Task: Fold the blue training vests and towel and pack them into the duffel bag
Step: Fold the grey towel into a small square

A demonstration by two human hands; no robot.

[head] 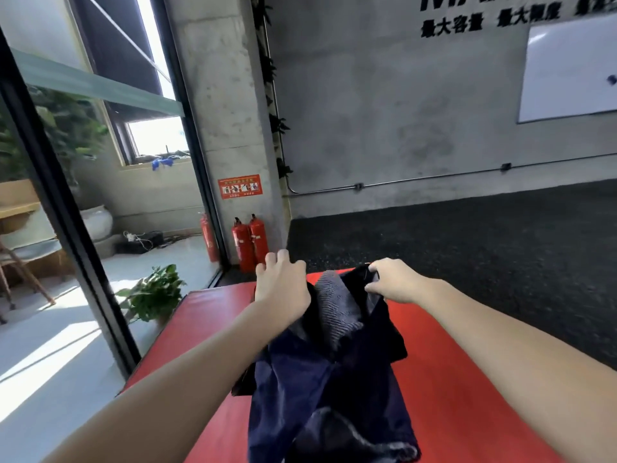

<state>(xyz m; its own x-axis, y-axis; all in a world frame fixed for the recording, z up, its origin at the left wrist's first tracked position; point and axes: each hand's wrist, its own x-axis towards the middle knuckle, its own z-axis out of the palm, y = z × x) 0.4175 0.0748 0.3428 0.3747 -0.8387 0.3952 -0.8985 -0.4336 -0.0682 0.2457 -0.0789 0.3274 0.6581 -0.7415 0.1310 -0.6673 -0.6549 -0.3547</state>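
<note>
Packing step, by the look of it, not folding: both hands far out over the red mat (450, 379), working at the mouth of the dark bag (360, 295). Left hand (282, 284) curled over the bag's near-left rim, fingers hooked past the edge, seemingly holding it; exact grip hidden behind the knuckles. Right hand (394, 280) pinching the black rim at the far-right side, thumb and fingers closed on the fabric. Between the 2 hands, a grey ribbed towel (337, 309) standing up out of the opening, partly in, top exposed. Below the wrists and nearer the body, dark blue cloth (320, 389) draped in loose folds down toward the lower edge, probably the vests, though hard to separate from the bag's own fabric; count impossible to tell. Next move, as a judgement: keep the mouth spread with 1 hand, free the other to press the towel down, then feed the blue cloth in on top without undoing its folds. Zip not visible, so closing cannot be judged. Writing: beyond the left hand, a red sign (239, 186) on the pillar above 2 red extinguishers (250, 243), pictograms and text too small to read; high beyond the right hand, black wall lettering (490, 18), Chinese characters beginning 最大容量, the rest blurred, Latin letters above cut off by the frame edge; a whiteboard (567, 68) bare of legible writing.
</note>
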